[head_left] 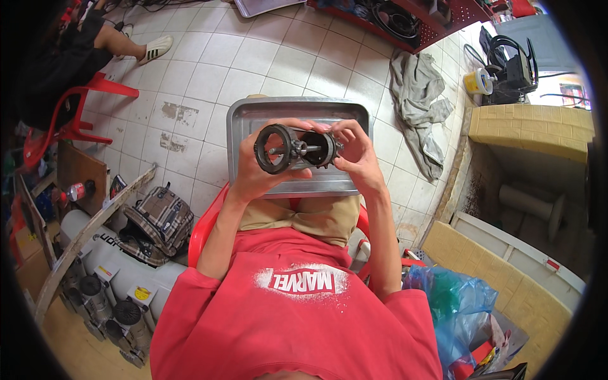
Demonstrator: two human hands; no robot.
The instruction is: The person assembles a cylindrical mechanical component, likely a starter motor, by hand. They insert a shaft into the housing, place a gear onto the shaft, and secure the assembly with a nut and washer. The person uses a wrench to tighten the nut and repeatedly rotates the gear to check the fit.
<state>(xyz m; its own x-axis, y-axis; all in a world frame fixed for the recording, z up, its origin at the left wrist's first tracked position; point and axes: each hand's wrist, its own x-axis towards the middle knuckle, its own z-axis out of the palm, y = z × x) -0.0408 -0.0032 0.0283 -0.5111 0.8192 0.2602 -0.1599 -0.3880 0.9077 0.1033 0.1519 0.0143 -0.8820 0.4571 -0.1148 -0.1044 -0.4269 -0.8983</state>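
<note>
Plainly, both hands are on one dark metal part [312,149], an open cylindrical frame with a thick ring [287,147] at its left end and a slim shaft along its middle. It is held up over a shallow metal tray [296,189], between the far edge and the near edge, lying roughly parallel to both. The left hand [251,172] wraps the ringed end, fingers over the far side and thumb underneath on the near side, closed around the part. The right hand [360,155] is at the other end, close to the tray's right edge, its thumb and forefinger held narrow; they seem to pinch a small piece there, though it is too small to make out.

The tray sits over the lap, its near edge across the khaki trousers [329,218]. A red chair [201,228] shows at both sides of the person. Out past the tray's far right corner, a grey cloth [418,104] lies crumpled on the tiled floor [253,60]. Beyond the near left corner stands a plaid backpack [161,218]; off the near right corner is a blue plastic bag [459,304].
</note>
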